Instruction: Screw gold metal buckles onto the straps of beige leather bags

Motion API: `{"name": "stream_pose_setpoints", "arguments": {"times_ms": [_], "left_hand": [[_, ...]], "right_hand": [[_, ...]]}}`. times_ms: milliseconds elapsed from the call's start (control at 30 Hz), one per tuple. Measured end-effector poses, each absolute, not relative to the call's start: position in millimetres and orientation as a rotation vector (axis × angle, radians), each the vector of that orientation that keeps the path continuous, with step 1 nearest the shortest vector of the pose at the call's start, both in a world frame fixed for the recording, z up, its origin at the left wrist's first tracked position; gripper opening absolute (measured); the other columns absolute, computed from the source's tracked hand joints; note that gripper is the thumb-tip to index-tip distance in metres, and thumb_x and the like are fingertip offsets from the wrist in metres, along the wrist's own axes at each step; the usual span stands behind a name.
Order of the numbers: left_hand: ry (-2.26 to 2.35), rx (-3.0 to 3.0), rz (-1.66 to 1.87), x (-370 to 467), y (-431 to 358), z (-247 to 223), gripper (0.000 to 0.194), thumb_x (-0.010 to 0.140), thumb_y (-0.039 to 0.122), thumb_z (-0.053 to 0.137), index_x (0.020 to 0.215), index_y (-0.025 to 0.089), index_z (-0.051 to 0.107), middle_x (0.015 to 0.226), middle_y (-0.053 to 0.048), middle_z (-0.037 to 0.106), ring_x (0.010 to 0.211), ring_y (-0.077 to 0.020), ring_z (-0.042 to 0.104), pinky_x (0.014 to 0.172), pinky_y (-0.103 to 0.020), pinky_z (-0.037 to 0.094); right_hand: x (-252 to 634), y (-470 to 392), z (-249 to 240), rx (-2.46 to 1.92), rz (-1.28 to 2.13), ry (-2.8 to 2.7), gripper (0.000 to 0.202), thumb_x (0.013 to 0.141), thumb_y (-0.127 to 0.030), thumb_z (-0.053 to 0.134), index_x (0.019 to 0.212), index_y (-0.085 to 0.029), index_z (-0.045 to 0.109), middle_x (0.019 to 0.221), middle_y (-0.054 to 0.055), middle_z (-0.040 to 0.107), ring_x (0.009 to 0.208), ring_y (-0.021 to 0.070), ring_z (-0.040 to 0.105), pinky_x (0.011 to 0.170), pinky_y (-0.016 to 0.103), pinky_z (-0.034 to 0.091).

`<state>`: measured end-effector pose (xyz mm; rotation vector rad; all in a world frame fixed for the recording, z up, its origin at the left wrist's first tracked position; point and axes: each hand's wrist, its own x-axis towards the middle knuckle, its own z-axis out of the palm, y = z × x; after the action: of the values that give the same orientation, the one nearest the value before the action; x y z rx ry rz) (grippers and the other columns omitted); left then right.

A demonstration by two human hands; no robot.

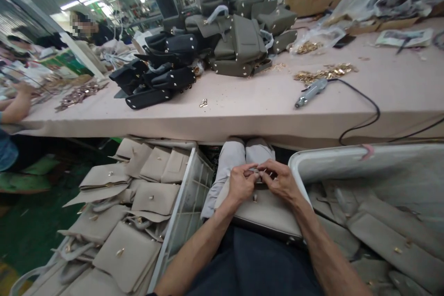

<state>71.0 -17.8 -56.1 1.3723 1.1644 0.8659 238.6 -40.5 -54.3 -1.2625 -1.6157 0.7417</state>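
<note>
A beige handbag (267, 212) lies across my lap, with a small metal fitting (255, 198) on its surface. Over its far edge, my left hand (242, 184) has thumb and fingers pinched together. My right hand (280, 181) comes in from the other side, its fingertips pinched close to those of the left. Something small and shiny shows between the fingertips of both hands, but the fingers cover most of it, and its kind cannot be made out.
Left of my legs, a crate (180, 212) holds several beige bags (121, 252). A white bin (374, 159) with more bags stands right. On the table (243, 111) are dark bags (239, 41), a corded electric screwdriver (310, 94) and gold metal pieces (326, 72). Another person's arm (17, 104) is far left.
</note>
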Motion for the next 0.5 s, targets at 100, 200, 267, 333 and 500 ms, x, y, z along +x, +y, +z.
{"name": "stream_pose_setpoints", "arguments": {"times_ms": [100,200,267,333,500], "left_hand": [[1.154,1.33,0.843,72,-13,-60,0.041,0.081,0.023,0.071,0.119,0.009,0.076,0.078,-0.006,0.073,0.073,-0.0179,0.069,0.067,-0.024,0.055],[1.142,1.33,0.802,70,-9,-61,0.04,0.082,0.022,0.07,0.12,0.009,0.076,0.075,-0.005,0.072,0.068,-0.0168,0.068,0.063,-0.023,0.054],[1.119,1.321,0.778,68,-6,-61,0.043,0.082,0.02,0.069,0.123,0.009,0.074,0.08,-0.007,0.074,0.071,-0.0177,0.07,0.065,-0.024,0.055],[1.086,1.281,0.77,66,-3,-62,0.044,0.083,0.02,0.066,0.125,0.008,0.074,0.093,-0.01,0.078,0.084,-0.0207,0.073,0.075,-0.026,0.058],[1.096,1.184,0.729,64,8,-72,0.037,0.085,0.022,0.064,0.116,0.006,0.078,0.104,-0.015,0.079,0.091,-0.0255,0.075,0.084,-0.034,0.061]], "right_hand": [[243,-36,-56,-1.292,0.871,-1.565,0.013,0.091,-0.027,0.064,0.093,-0.018,0.072,0.088,0.004,0.068,0.072,0.015,0.061,0.062,0.025,0.047],[244,-29,-59,-1.308,0.947,-1.54,0.015,0.093,-0.031,0.065,0.09,-0.018,0.071,0.087,0.004,0.066,0.072,0.0145,0.059,0.063,0.026,0.045],[244,-26,-61,-1.319,0.963,-1.539,0.016,0.095,-0.032,0.064,0.09,-0.018,0.07,0.086,0.003,0.065,0.072,0.0144,0.057,0.064,0.026,0.044],[244,-24,-63,-1.323,0.965,-1.536,0.015,0.096,-0.031,0.064,0.089,-0.018,0.068,0.084,0.003,0.063,0.07,0.014,0.055,0.063,0.027,0.043],[244,-25,-70,-1.294,0.98,-1.529,0.011,0.096,-0.029,0.063,0.09,-0.02,0.065,0.089,0.004,0.062,0.072,0.0151,0.054,0.062,0.028,0.043]]}}
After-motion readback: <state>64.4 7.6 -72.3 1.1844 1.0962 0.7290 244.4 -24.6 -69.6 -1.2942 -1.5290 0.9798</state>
